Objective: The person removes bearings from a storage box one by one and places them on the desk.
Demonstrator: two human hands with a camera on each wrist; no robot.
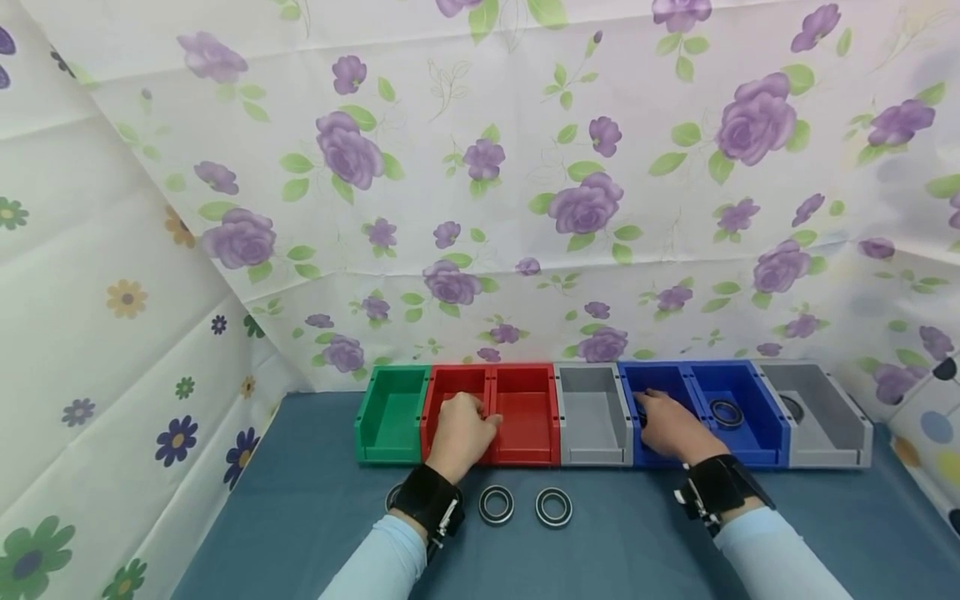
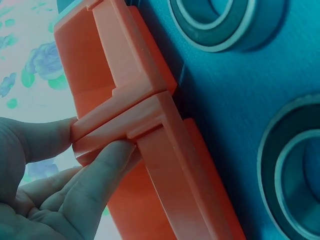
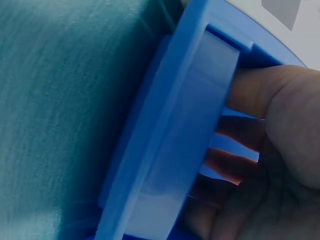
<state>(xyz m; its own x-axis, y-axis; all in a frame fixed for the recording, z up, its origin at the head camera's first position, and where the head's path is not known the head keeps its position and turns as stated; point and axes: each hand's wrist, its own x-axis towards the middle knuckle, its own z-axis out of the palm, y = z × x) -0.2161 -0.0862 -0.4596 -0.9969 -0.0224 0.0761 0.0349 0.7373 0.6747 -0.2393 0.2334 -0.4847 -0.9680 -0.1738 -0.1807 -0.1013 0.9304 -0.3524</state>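
Observation:
My left hand pinches the adjoining side walls of two red bins, a left one and a right one. In the left wrist view, thumb and fingers lie on either side of these walls. My right hand reaches into the left blue bin, its fingers partly hidden behind the bin's front wall. A dark edge shows by those fingertips; whether they grip it is unclear. Ball bearings lie on the table before the red and grey bins: one, another, and one partly behind the left wrist.
The bins stand in a row against a flowered cloth. A green bin is at the left end, a grey bin in the middle. The right blue bin holds a bearing; another bearing is in the right grey bin.

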